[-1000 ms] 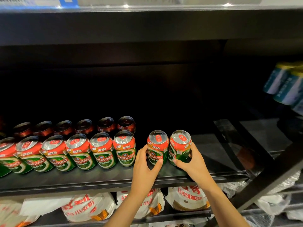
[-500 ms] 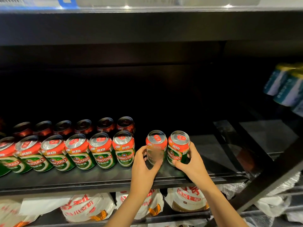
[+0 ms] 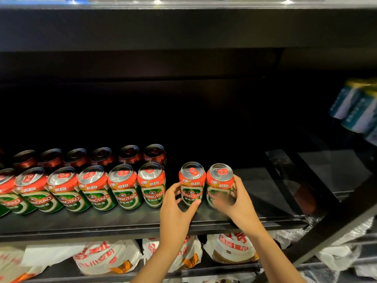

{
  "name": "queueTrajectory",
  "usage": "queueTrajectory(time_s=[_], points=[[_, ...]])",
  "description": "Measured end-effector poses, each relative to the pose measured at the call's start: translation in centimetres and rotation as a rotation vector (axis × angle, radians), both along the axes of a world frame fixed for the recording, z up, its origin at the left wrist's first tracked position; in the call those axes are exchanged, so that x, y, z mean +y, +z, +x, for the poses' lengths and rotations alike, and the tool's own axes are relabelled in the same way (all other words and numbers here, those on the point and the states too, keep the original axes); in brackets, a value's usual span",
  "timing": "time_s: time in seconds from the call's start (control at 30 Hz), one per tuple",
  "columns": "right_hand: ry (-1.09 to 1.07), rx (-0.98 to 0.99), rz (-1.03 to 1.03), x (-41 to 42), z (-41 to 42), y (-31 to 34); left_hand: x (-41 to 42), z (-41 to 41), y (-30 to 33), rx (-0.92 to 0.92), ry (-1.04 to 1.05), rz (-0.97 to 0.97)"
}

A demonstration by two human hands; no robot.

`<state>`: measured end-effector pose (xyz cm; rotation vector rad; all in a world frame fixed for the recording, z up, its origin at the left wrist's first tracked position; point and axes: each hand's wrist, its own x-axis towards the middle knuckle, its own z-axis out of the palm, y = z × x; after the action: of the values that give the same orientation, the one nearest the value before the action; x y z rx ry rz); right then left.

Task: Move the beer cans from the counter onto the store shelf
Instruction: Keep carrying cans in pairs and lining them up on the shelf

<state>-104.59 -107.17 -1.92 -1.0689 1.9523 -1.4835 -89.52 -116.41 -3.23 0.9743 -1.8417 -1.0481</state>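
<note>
Two red-and-green beer cans stand upright side by side on the black store shelf (image 3: 122, 223), set apart to the right of the front row. My left hand (image 3: 175, 209) grips the left can (image 3: 192, 183) with thumb and fingers curled round its lower part. My right hand (image 3: 238, 203) grips the right can (image 3: 219, 181) from its right side; its fingers are blurred. A front row of several matching cans (image 3: 151, 184) runs to the left, with a second row (image 3: 130, 155) behind it in shadow.
Bare shelf lies to the right of the two held cans up to a black upright post (image 3: 293, 180). Blue and white cans (image 3: 357, 107) sit at the far right. White printed bags (image 3: 108, 256) fill the shelf below. Another shelf board hangs overhead.
Both hands have turned their cans on the spot, so the labels face forward more. The cans stay in the same place on the shelf.
</note>
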Motion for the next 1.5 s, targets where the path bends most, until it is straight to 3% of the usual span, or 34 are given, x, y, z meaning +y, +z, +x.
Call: queueTrajectory(time_s=[0.4, 0.57, 0.83, 1.5], points=[[0.0, 0.012, 0.0, 0.1, 0.5, 0.1, 0.2, 0.2, -0.5, -0.075, -0.004, 0.012], [-0.021, -0.013, -0.004, 0.2, 0.3, 0.0, 0.7, 0.0, -0.5, -0.073, 0.077, -0.105], [-0.016, -0.023, 0.017, -0.2, -0.2, -0.5, 2.9, -2.1, -0.3, 0.045, 0.245, 0.114], [0.076, -0.02, 0.022, -3.6, -0.9, 0.7, 1.2, -6.3, 0.8, 0.026, 0.502, 0.08]])
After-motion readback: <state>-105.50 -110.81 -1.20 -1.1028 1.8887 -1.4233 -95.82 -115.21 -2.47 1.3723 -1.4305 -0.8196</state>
